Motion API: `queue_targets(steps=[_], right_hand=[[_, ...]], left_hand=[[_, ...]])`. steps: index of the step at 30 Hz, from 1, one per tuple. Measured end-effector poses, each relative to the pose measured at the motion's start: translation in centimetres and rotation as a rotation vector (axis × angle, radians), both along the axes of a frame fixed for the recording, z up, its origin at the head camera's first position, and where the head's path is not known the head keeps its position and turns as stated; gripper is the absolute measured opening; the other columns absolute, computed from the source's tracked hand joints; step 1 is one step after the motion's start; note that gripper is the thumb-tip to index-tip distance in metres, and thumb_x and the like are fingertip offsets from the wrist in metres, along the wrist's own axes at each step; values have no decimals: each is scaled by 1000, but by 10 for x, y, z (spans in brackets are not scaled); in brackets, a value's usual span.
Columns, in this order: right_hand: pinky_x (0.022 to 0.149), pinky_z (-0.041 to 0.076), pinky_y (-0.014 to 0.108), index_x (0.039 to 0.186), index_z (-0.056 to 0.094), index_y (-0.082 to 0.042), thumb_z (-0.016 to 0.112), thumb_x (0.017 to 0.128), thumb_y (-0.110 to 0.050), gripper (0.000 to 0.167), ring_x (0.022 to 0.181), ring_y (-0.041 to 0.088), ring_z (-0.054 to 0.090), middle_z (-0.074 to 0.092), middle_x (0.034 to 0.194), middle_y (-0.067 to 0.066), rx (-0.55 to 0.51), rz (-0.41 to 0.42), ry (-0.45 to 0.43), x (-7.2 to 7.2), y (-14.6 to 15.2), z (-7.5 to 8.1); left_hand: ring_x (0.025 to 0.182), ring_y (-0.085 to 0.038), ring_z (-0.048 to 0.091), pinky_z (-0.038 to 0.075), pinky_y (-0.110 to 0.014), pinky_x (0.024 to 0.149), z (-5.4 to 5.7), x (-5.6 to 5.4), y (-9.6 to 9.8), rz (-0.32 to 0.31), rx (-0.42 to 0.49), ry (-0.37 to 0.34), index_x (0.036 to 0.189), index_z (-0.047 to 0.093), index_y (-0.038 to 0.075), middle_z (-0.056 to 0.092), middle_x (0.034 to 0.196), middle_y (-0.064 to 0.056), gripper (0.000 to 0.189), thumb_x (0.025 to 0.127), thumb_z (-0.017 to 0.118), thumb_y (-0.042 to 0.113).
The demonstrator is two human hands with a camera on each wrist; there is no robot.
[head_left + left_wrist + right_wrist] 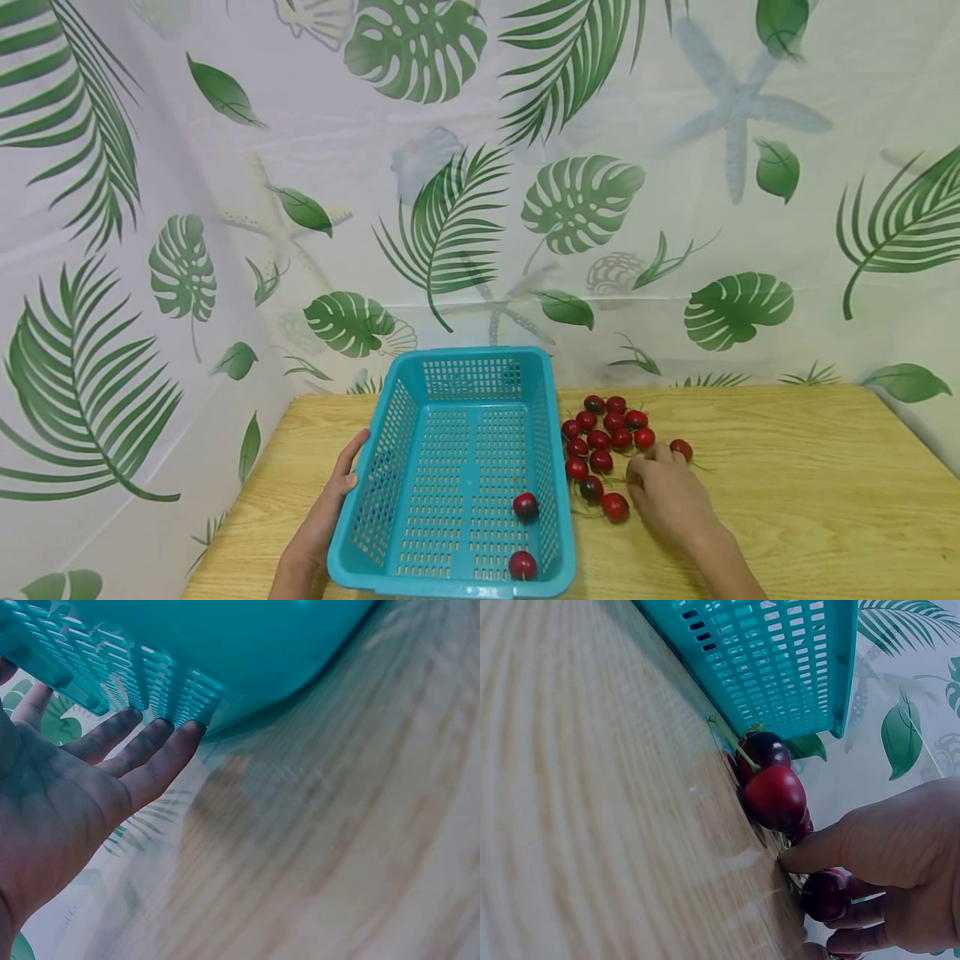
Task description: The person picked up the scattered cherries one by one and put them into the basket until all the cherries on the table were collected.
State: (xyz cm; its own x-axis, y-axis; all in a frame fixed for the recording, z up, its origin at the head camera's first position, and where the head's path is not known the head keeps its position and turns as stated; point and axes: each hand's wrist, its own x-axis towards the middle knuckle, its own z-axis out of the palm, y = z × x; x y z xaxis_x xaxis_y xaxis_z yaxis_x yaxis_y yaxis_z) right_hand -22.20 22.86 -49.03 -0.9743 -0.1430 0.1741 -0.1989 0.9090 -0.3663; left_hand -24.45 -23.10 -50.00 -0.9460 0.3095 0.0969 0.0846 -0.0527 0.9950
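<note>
Picking step, apparently: right hand (pixel 670 492) among the cherries (pixel 598 440), its pinch unclear; left hand (pixel 323 513) spread against the basket (pixel 450 587). Next likely calls for lifting one over its right edge.

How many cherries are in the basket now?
2. One cherry lies near the right wall of the basket; the other cherry lies by its near right corner. No others show inside; none seem hidden.

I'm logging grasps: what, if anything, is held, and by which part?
Whether the right hand grips a nearby dark cherry cannot be told; the left hand touches the outer side of the basket.
</note>
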Motion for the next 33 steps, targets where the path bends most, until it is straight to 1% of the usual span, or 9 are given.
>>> queue_targets(steps=[5,7,12,14,22,25,27,29,33], right_hand=[[74,47,53,73,65,-17,73,82,-8,15,92,34,51,57,98,11,9,19,40,0,-1,-2],[77,47,55,73,65,-16,73,83,-9,15,96,36,51,58,101,13,12,8,50,0,-3,-3],[81,47,55,72,64,-10,66,87,-6,16,97,38,52,58,101,15,46,-17,85,-2,-8,-7],[79,48,55,73,64,-7,64,88,-4,15,96,39,52,57,100,17,81,-19,106,-3,-10,-9],[81,47,58,75,60,-1,67,85,-2,13,104,45,49,54,103,22,191,-27,149,-1,-13,-12],[86,44,60,75,57,0,63,83,3,10,109,47,46,52,109,25,204,-24,148,0,-13,-12],[89,42,61,81,57,4,59,84,4,3,112,49,44,50,113,28,205,-33,142,1,-12,-11],[92,40,62,88,57,9,54,85,4,6,116,50,42,48,118,31,197,-44,132,1,-11,-11],[89,43,62,95,56,15,54,91,-5,20,115,52,43,47,120,36,162,-65,179,0,-9,-7]], left_hand=[[139,-61,14,33,-58,103,-1,-6,4,-9,-33,98,152,22,42,0,159,-33,63,93,29,20],[139,-62,16,35,-59,102,-1,-5,4,-6,-27,81,153,20,40,2,160,-32,63,94,29,21],[139,-56,22,42,-53,96,0,3,0,29,-12,-45,159,11,27,7,163,-21,66,97,33,29],[139,-53,21,42,-52,95,1,5,-1,39,-13,-77,159,11,28,7,164,-17,66,97,33,32],[138,-53,24,43,-50,94,2,4,0,40,-8,-73,160,10,26,9,164,-17,68,97,34,32],[139,-52,23,42,-50,95,2,3,1,29,-1,-69,160,9,26,7,164,-18,67,97,33,31],[139,-53,22,42,-52,96,2,3,1,23,-5,-63,159,9,26,6,164,-19,67,96,32,31],[139,-57,20,40,-55,98,1,0,2,13,-22,-20,160,6,21,4,163,-24,69,96,31,29],[138,-58,23,41,-57,97,2,-1,2,25,-32,-18,159,8,23,6,163,-24,69,95,32,30]])
